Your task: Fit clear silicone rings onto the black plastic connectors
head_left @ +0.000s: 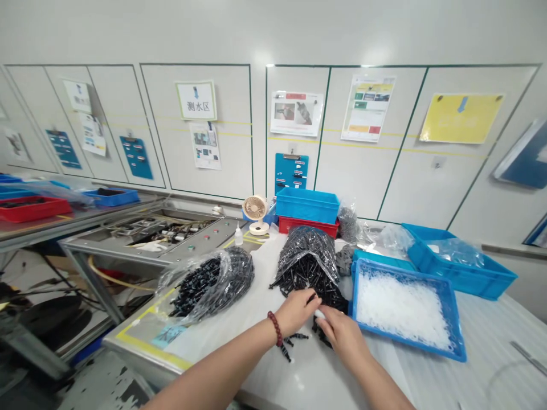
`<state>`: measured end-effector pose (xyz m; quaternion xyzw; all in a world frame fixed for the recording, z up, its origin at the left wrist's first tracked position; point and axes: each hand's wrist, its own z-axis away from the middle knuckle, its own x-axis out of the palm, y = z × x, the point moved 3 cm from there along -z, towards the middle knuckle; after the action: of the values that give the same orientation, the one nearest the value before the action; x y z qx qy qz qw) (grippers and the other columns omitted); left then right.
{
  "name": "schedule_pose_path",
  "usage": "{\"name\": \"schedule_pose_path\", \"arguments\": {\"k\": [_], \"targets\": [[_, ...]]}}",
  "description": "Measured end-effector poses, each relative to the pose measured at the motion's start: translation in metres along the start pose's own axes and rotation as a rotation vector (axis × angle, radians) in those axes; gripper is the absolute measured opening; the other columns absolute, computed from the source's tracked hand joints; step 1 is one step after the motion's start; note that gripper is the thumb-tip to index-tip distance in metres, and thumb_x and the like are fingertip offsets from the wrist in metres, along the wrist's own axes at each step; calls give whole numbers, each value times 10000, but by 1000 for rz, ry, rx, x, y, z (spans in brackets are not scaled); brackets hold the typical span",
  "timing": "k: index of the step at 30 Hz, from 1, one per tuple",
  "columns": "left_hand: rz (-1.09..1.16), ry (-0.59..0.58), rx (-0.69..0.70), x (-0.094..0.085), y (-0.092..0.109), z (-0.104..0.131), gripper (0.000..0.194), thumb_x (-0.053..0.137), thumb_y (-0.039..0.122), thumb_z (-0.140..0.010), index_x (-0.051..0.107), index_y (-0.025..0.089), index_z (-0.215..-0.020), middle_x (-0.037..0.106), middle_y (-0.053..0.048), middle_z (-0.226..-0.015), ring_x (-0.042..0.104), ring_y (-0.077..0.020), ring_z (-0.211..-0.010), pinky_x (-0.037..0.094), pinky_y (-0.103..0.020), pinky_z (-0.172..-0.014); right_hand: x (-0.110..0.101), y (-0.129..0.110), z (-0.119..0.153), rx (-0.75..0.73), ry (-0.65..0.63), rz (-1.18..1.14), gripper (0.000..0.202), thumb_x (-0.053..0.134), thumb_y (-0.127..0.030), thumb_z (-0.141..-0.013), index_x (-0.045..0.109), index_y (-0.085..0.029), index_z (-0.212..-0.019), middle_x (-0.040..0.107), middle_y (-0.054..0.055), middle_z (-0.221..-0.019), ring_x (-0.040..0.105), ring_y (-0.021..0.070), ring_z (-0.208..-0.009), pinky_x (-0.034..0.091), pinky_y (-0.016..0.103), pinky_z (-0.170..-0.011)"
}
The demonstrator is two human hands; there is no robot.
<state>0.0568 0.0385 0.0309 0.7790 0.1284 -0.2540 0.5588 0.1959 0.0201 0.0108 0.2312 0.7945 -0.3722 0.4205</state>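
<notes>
My left hand (297,312) is closed with its fingertips pinched on a small black plastic part, mostly hidden by the fingers. Close beside it, my right hand (342,331) pinches a small white plastic piece (319,314) against or near that part. Just beyond both hands lies an open clear bag (305,250) spilling slim black parts onto the table. A few loose black parts (285,350) lie below my left wrist. Right of my right hand, a blue tray (459,341) holds many small white plastic pieces (401,304).
Left of the hands sits another clear bag of black parts (213,282). Behind are a small fan (255,213), a squeeze bottle (238,234) and a blue bin (306,205) on a red one (310,225). Another blue bin (487,282) stands at the right.
</notes>
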Motion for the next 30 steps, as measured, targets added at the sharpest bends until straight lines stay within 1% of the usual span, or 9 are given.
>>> {"name": "schedule_pose_path", "arguments": {"k": [4,7,9,12,16,19,22,25,30], "targets": [[65,29,-43,-12,-11,6,277,419,350,-814,387,171,-606,396,42,-563,376,-111,-573,297,-230,-552,-2,2,0,10,20,-40,307,453,-247,-821,608,-194,-1081,672,82,-941,628,226,-815,485,321,-702],[295,58,-161,-25,-24,12,347,433,487,-780,360,180,-635,326,66,-549,311,-83,-496,258,-210,-479,-6,4,1,67,85,-174,288,476,-310,-810,633,-197,-1023,671,81,-920,622,221,-776,478,324,-688],[462,58,-259,-28,-31,19,407,476,569,-722,344,189,-657,272,87,-534,248,-64,-446,201,-194,-427,-7,5,1,136,87,-355,268,492,-373,-802,648,-199,-932,666,56,-794,602,191,-670,467,296,-621],[568,36,-354,-20,-32,32,456,486,629,-679,334,200,-683,231,108,-498,199,-53,-408,142,-185,-396,-5,5,1,301,80,-704,305,548,-476,-757,617,-184,-812,556,-10,-558,484,125,-477,389,237,-480],[511,-61,-300,9,-16,48,409,413,599,-738,362,195,-691,314,91,-457,257,-65,-397,202,-187,-403,-17,4,1,431,305,-1012,461,526,-639,-706,556,-179,-716,352,-73,-437,324,88,-403,274,217,-416],[371,-71,-189,22,-3,55,323,368,468,-809,441,174,-698,485,22,-535,412,-97,-469,334,-216,-495,-41,-1,5,401,444,-831,471,459,-640,-756,550,-184,-682,366,-56,-477,343,103,-447,291,230,-446],[276,68,-74,16,5,60,259,370,348,-821,528,157,-747,571,-30,-696,511,-140,-653,389,-251,-646,-57,-12,11,261,476,-494,459,422,-601,-797,534,-188,-629,489,-9,-568,444,128,-538,361,243,-530],[352,128,-65,8,6,66,266,371,355,-820,537,150,-777,573,-37,-724,488,-140,-643,385,-249,-630,-50,-19,17,195,422,-307,473,335,-567,-845,525,-194,-624,520,1,-567,483,135,-537,382,243,-545],[481,81,-54,8,5,82,300,391,400,-826,540,141,-790,522,-2,-644,407,-104,-538,335,-217,-533,-21,-12,26,289,479,-239,509,201,-573,-864,459,-208,-620,517,13,-556,487,153,-532,382,264,-542]]}}
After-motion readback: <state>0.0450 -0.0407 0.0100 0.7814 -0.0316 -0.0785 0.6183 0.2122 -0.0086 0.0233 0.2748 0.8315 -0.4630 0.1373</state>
